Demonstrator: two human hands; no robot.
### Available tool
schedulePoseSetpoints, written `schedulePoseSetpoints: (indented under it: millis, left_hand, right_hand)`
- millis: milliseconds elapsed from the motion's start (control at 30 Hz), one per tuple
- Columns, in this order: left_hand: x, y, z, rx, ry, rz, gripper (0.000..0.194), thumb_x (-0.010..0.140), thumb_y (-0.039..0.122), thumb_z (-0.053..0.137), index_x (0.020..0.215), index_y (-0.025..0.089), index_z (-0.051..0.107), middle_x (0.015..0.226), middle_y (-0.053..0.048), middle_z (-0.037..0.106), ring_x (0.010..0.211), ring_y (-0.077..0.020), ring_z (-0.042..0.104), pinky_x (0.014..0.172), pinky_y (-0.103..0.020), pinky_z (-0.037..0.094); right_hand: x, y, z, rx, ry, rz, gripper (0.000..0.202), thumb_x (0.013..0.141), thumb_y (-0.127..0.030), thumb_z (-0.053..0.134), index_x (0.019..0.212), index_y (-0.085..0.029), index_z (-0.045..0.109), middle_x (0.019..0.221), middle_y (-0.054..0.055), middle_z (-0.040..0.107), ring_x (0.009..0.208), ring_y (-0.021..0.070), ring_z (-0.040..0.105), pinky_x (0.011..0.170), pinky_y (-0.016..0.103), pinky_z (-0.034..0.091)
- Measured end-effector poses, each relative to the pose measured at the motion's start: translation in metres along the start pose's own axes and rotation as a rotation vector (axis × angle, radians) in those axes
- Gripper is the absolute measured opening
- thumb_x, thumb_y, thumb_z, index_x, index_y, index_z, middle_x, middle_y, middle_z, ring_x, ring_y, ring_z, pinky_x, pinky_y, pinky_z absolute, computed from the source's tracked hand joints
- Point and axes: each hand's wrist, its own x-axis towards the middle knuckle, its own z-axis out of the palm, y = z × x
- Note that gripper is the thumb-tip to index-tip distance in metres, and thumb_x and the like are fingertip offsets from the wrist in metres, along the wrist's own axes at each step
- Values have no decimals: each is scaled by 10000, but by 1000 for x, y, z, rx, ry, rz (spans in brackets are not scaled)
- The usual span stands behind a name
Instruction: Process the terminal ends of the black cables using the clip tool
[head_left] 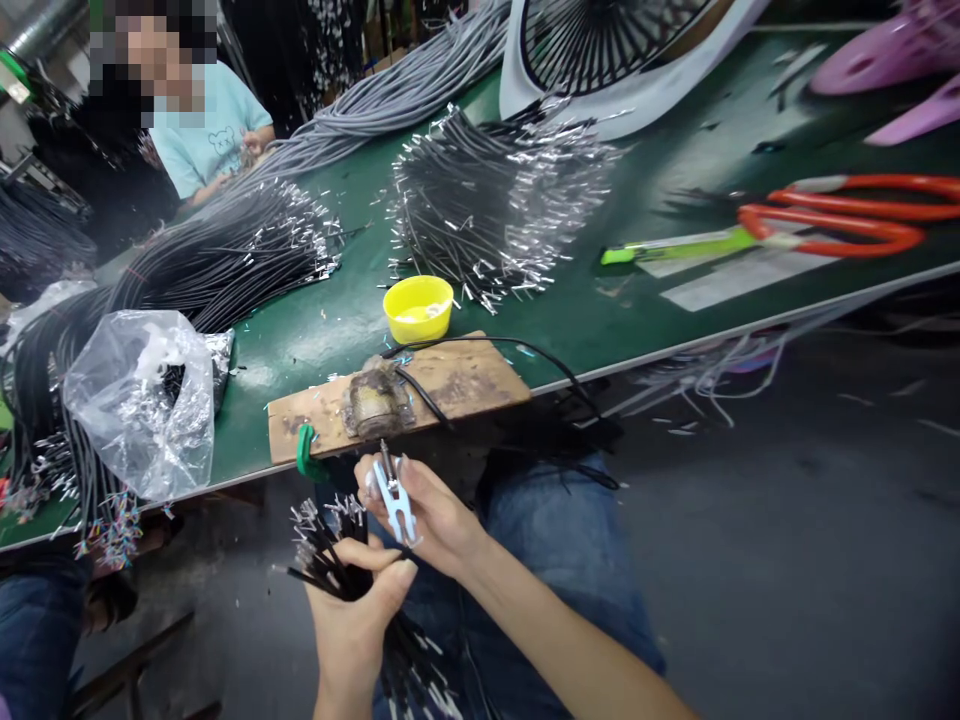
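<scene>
My left hand is closed around a bundle of short black cables with silvery stripped ends, held over my lap. Just above it, my right hand grips a small light-blue clip-like tool with a dark metal tip pointing up toward the table edge. The two hands nearly touch. Beyond them lies a wooden board on the table edge, bearing a worn, tape-wrapped lump and a green hook-shaped piece. A yellow cup with small pale bits stands behind the board.
On the green table lie cable piles, a plastic bag, orange-handled scissors, a yellow-green cutter and a fan. A person in a light-blue shirt sits across. Thin wires hang below the table edge.
</scene>
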Motion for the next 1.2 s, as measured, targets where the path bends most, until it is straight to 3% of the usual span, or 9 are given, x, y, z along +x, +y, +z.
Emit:
schedulePoseSetpoints:
  millis: [267, 433, 533, 633, 800, 1000, 1067, 1133, 1200]
  left_hand:
    - [-2, -2, -3, -34, -39, -20, 124, 537, 217, 788, 515, 177, 673, 489, 16, 564, 510, -120, 487, 550, -258, 430]
    - [-8, -9, -10, -68, -68, -79, 141, 522, 232, 810, 523, 167, 684, 519, -2, 586, 533, -123, 506, 563, -262, 440]
    - [-8, -18, -13, -116, -128, -166, 238, 522, 336, 815, 540, 146, 672, 506, -3, 558, 426, -74, 437, 411, -214, 348]
    - [-8, -27, -14, -168, -192, -265, 379, 533, 468, 788, 563, 129, 621, 520, -1, 552, 325, -7, 300, 324, -170, 178]
    - [-7, -35, -16, -201, -234, -327, 371, 570, 457, 780, 589, 137, 593, 444, 41, 470, 322, 0, 272, 326, -158, 188]
    - [-6, -34, -15, -114, -124, -215, 293, 490, 392, 829, 572, 156, 675, 477, 18, 551, 379, -63, 439, 359, -196, 345]
    - [-6, -31, -12, -73, -94, -189, 268, 548, 373, 803, 680, 156, 719, 446, 38, 531, 350, -49, 414, 353, -185, 340]
    - [-6, -28, -8, -36, -86, -220, 327, 609, 357, 767, 863, 152, 735, 472, 39, 562, 314, -26, 357, 319, -170, 295]
    - [-6, -28, -5, 18, -101, -223, 366, 651, 338, 732, 965, 149, 723, 574, 1, 642, 336, -37, 393, 323, -172, 308]
  right_hand:
    - [2, 4, -21, 24, 20, 64, 537, 599, -724, 621, 619, -187, 630, 564, 12, 559, 502, 127, 453, 508, 255, 397]
    - [-17, 2, -43, -126, 170, -64, 408, 599, -581, 733, 686, -187, 670, 541, -12, 516, 502, 117, 421, 504, 251, 383]
    - [-35, 0, -49, -324, 219, -77, 378, 627, -535, 739, 731, -178, 669, 574, -7, 509, 518, 115, 422, 484, 242, 357]
    - [-48, -2, -44, -560, 172, -156, 331, 721, -500, 677, 774, -174, 661, 651, 12, 524, 548, 118, 444, 484, 240, 353]
    - [-53, -5, -28, -901, 4, -437, 177, 823, -315, 599, 716, -178, 633, 657, 27, 543, 642, 155, 490, 592, 277, 408]
    - [-52, 6, -27, -708, -11, -94, 225, 867, -346, 499, 786, -165, 607, 707, 35, 603, 661, 168, 560, 640, 297, 468]
    - [-52, 8, -26, -809, 157, -245, 187, 860, -304, 512, 757, -170, 593, 688, 21, 581, 627, 151, 538, 600, 271, 449]
    - [-53, 8, -22, -1010, 334, -529, 140, 844, -217, 537, 715, -177, 573, 643, 0, 532, 585, 132, 487, 543, 248, 404]
    - [-56, 9, -16, -1203, 313, -742, 119, 826, -148, 561, 712, -181, 574, 619, -7, 519, 579, 131, 464, 551, 255, 391]
